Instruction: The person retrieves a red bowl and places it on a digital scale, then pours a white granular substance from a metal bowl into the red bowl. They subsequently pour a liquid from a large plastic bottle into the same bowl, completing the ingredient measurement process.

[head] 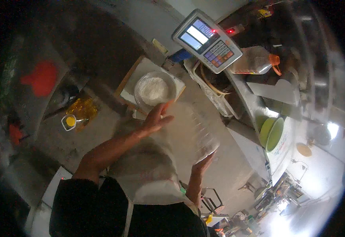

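A large translucent plastic bag is held in front of me, between my two hands. My left hand is at its upper left edge, close to the bowl; whether the fingers grip the bag is blurred. My right hand holds the bag's lower right end from beneath, its fingers partly hidden behind the plastic. A clear round bowl with white powder in it stands on the platform of a digital scale. The scale's lit display head rises beyond the bowl to the right.
A plastic jug with an orange cap lies at the upper right, near a green basin. A bottle of yellow oil with a yellow cap stands at the left. Beside the scale is a white-rimmed container. A stool stands lower right.
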Motion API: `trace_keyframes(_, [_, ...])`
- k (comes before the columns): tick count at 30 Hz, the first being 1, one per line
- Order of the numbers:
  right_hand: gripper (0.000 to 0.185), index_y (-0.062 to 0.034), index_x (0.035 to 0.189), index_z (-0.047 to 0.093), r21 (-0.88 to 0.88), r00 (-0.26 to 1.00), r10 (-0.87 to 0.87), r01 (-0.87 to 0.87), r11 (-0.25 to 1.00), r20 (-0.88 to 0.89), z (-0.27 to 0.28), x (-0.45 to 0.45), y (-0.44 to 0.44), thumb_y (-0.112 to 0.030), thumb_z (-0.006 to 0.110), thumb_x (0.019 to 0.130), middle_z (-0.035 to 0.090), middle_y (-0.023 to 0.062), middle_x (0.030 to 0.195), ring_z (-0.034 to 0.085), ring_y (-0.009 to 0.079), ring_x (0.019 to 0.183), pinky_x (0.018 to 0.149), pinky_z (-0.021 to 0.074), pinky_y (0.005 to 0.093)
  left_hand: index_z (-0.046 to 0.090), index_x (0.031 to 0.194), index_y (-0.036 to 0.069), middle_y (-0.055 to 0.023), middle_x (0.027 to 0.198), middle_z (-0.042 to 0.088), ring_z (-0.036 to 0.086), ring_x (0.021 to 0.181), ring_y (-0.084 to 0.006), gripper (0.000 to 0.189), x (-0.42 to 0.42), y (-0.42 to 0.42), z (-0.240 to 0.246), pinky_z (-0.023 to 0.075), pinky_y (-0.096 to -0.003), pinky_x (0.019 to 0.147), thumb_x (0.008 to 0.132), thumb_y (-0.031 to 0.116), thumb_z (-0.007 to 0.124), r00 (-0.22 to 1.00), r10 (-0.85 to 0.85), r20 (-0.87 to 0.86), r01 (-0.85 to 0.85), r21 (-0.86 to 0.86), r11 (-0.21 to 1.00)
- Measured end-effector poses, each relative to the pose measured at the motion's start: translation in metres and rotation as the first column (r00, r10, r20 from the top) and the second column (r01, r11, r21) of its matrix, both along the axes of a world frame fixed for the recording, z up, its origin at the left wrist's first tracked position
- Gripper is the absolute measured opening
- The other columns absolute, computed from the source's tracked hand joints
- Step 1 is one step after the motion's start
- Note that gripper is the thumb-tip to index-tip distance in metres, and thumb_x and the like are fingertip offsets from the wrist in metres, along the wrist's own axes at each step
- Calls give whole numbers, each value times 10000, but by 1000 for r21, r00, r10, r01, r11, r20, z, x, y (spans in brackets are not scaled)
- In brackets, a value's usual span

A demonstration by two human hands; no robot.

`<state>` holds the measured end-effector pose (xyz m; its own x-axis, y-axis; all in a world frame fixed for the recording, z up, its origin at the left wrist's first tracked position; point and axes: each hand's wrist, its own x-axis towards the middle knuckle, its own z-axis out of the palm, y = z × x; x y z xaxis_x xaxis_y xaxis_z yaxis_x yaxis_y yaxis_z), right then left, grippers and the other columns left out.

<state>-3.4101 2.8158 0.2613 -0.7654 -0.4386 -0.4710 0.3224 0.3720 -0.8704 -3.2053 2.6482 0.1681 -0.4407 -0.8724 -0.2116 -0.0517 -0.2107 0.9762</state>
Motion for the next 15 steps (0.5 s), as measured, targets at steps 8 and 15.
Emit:
trace_keyframes(8, [516,-69,1332,449,88,978,114,-100,991,-174,-2,-2,1,-432,434,965,538,100,1174,530,214,1029,844,462,365,431,1393,73,-43,1097,514,454,887,-169,689,0,-2,6,423,-320,813,806,269,733,996,-75,47,69,124,990])
trace_keyframes(15, [520,-82,1318,460,197,951,130,-76,977,-280,3,1,-1,-464,386,973,566,107,1157,549,245,1033,832,475,390,421,1384,59,-39,1054,511,454,860,-167,696,-1,-2,1,423,-321,783,800,270,736,998,-37,-42,36,-26,999])
